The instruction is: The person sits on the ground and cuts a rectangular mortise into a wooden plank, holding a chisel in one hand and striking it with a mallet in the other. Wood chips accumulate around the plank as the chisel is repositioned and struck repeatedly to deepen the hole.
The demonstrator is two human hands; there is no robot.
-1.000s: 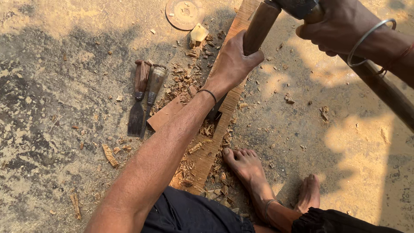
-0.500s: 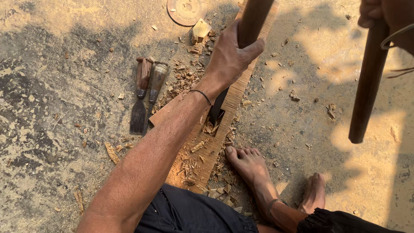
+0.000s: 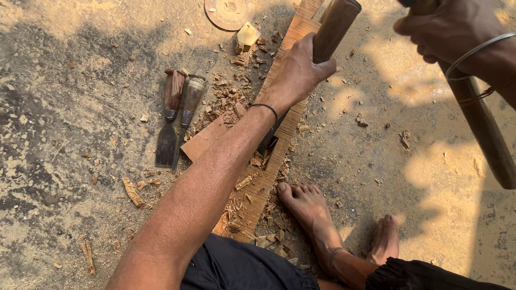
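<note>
Mallet (image 3: 484, 129) swung back up in clenched right hand (image 3: 451, 32); left hand (image 3: 295, 72) stays wrapped around chisel handle (image 3: 333, 27) on plank (image 3: 279, 139), between blows.

Two spare chisels (image 3: 180, 115), one plank (image 3: 279, 134), one round disc (image 3: 228, 12), two feet (image 3: 312, 212).

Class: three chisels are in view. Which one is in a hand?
The dark-handled chisel over the plank, gripped by the left hand. The two others lie side by side on the ground, untouched.
</note>
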